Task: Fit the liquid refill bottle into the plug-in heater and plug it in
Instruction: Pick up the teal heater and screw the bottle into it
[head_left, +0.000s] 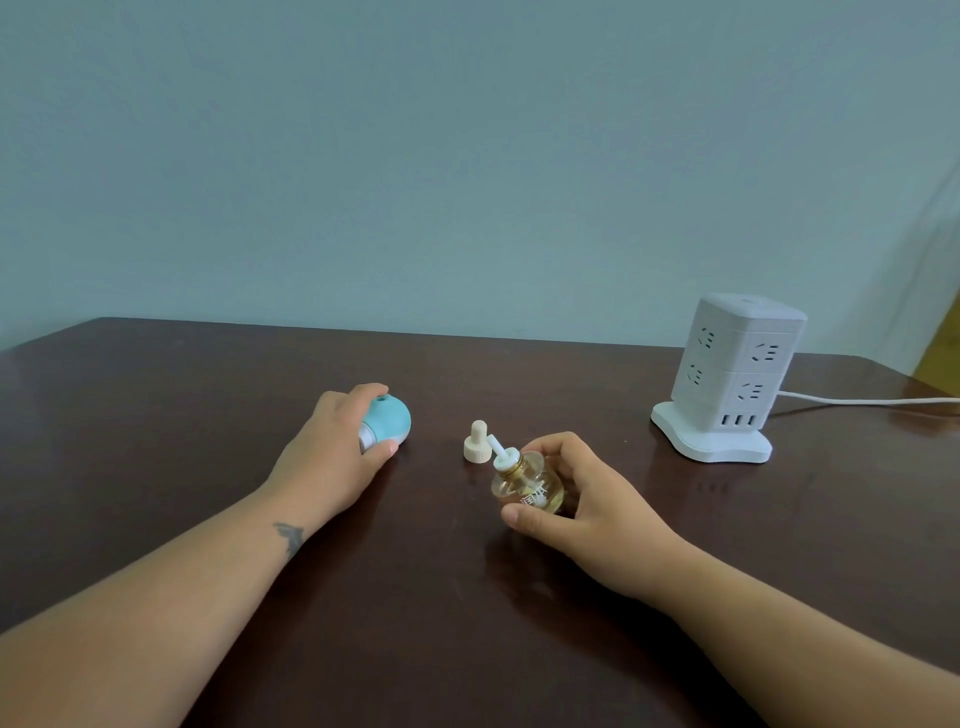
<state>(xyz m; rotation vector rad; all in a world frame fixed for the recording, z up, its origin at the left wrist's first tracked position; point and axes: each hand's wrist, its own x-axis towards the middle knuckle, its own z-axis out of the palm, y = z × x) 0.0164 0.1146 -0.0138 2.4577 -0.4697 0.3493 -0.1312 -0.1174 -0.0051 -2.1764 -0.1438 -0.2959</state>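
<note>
A light blue plug-in heater (390, 419) lies on the dark brown table (208, 374), left of centre. My left hand (332, 457) is closed around it, thumb in front and fingers over the back. A clear refill bottle (524, 486) of yellowish liquid with a white wick sticking out is tilted to the left in my right hand (587, 509), just above the table. Its white screw cap (478, 442) stands on the table between the heater and the bottle, apart from both.
A white tower power strip (727, 379) with several sockets stands at the back right, its white cable (872, 400) running off to the right. A plain blue-grey wall rises behind the table's far edge.
</note>
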